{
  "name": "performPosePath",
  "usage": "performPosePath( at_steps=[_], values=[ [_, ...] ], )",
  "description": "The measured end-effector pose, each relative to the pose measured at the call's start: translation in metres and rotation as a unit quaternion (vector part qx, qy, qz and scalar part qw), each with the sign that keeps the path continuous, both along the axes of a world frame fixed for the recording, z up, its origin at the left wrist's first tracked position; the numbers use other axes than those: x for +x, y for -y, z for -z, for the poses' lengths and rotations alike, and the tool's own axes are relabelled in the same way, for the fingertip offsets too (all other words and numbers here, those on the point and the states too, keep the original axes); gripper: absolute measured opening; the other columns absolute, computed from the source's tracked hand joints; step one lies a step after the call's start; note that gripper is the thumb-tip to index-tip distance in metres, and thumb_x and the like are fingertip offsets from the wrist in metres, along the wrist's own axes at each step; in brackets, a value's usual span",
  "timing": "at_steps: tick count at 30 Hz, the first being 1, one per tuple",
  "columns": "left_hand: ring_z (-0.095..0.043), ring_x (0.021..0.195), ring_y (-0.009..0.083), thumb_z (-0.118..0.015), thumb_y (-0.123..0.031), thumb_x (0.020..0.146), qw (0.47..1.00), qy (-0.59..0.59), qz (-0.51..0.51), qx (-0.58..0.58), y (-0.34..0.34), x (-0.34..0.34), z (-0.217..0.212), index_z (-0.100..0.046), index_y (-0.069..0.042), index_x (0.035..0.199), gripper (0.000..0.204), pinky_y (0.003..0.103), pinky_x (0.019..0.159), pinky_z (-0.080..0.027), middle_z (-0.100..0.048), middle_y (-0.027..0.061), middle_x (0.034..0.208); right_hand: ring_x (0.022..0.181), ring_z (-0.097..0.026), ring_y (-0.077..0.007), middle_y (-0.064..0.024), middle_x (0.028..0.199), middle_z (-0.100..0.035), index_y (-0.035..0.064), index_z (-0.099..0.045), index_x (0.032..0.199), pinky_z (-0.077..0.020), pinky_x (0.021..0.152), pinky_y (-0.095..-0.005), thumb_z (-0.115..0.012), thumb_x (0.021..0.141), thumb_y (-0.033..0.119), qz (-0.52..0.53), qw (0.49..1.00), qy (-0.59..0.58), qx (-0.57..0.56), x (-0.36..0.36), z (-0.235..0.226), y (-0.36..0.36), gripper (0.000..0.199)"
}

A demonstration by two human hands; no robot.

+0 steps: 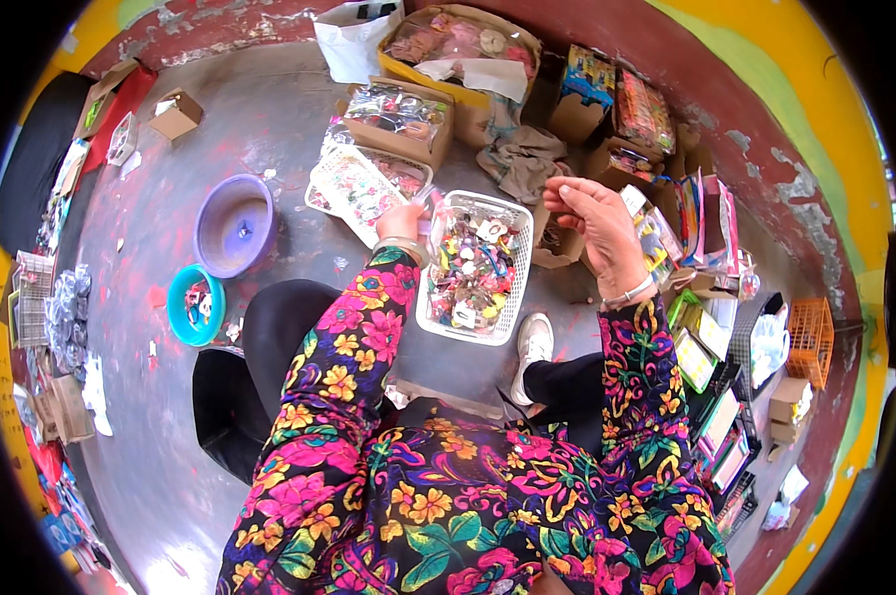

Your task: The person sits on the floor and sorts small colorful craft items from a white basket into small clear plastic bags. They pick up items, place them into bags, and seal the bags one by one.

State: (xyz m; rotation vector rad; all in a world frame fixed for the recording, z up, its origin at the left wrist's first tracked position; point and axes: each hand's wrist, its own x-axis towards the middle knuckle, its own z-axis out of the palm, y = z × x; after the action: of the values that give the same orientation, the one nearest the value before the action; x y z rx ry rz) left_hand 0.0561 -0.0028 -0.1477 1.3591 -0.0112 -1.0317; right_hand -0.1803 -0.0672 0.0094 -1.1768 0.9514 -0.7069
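Observation:
A white plastic basket filled with small colourful trinkets stands on the floor in front of me. At its upper left side my left hand is closed on a pinkish, see-through plastic piece. Right of the basket, my right hand is raised with its fingertips drawn together. Whether anything small is pinched there, I cannot make out. Just beyond my left hand, a white perforated tray lies tilted over another white basket with packed items.
A purple basin and a turquoise bowl of small pieces stand at left. Cardboard boxes of packaged goods line the far side, beside a crumpled cloth. More goods and an orange crate crowd the right wall. My shoe is by the basket.

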Motion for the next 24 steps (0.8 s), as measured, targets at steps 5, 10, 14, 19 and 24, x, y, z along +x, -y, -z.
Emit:
performPosePath(
  at_steps=[5, 10, 14, 19, 24],
  values=[
    [-0.058, 0.056, 0.023, -0.061, -0.001, 0.07, 0.969, -0.073, -0.199, 0.129, -0.003, 0.048, 0.047, -0.06, 0.002, 0.083, 0.013, 0.035, 0.047, -0.046, -0.06, 0.0111, 0.074, 0.077, -0.06, -0.01, -0.0059, 0.086, -0.064, -0.0005, -0.063, 0.097, -0.0439, 0.062, -0.0183, -0.055, 0.086, 0.015, -0.034, 0.999, -0.011, 0.002, 0.004, -0.004, -0.005, 0.021],
    [-0.06, 0.061, 0.0241, -0.058, -0.004, 0.075, 0.95, -0.133, -0.278, 0.053, 0.006, 0.068, 0.048, -0.058, 0.006, 0.089, 0.017, 0.036, 0.05, -0.049, -0.06, 0.0129, 0.078, 0.076, -0.061, -0.0106, -0.0064, 0.086, -0.064, -0.0004, -0.063, 0.098, -0.0445, 0.063, -0.0187, -0.055, 0.086, 0.015, -0.039, 0.999, -0.025, 0.006, 0.001, -0.003, -0.007, 0.021],
    [-0.06, 0.064, 0.0246, -0.05, -0.011, 0.08, 0.946, -0.131, -0.292, 0.051, 0.007, 0.046, 0.066, -0.056, 0.007, 0.095, 0.024, 0.036, 0.051, -0.049, -0.059, 0.0136, 0.076, 0.076, -0.061, -0.0105, -0.0065, 0.085, -0.064, -0.0007, -0.063, 0.098, -0.0446, 0.063, -0.0186, -0.055, 0.086, 0.015, -0.043, 0.998, -0.046, 0.01, -0.003, -0.003, -0.004, 0.021],
    [-0.058, 0.062, 0.0181, -0.044, -0.017, 0.088, 0.966, -0.201, -0.162, -0.018, 0.008, 0.021, 0.095, -0.049, 0.001, 0.1, 0.023, 0.023, 0.046, -0.045, -0.06, 0.0124, 0.086, 0.075, -0.06, -0.0092, -0.0055, 0.084, -0.065, -0.0002, -0.063, 0.098, -0.044, 0.062, -0.0186, -0.057, 0.084, 0.014, -0.08, 0.995, -0.048, 0.024, 0.003, -0.004, -0.008, 0.021],
    [-0.043, 0.047, 0.0125, -0.045, -0.025, 0.087, 0.955, -0.274, -0.091, -0.072, 0.037, -0.016, -0.006, -0.053, -0.004, 0.085, 0.023, 0.022, 0.039, -0.035, -0.057, 0.0077, 0.071, 0.077, -0.056, -0.0089, -0.004, 0.085, -0.062, -0.0011, -0.061, 0.099, -0.0449, 0.068, -0.0208, -0.066, 0.077, 0.015, -0.149, 0.978, -0.134, -0.064, 0.016, 0.01, -0.022, 0.028]
  ],
)
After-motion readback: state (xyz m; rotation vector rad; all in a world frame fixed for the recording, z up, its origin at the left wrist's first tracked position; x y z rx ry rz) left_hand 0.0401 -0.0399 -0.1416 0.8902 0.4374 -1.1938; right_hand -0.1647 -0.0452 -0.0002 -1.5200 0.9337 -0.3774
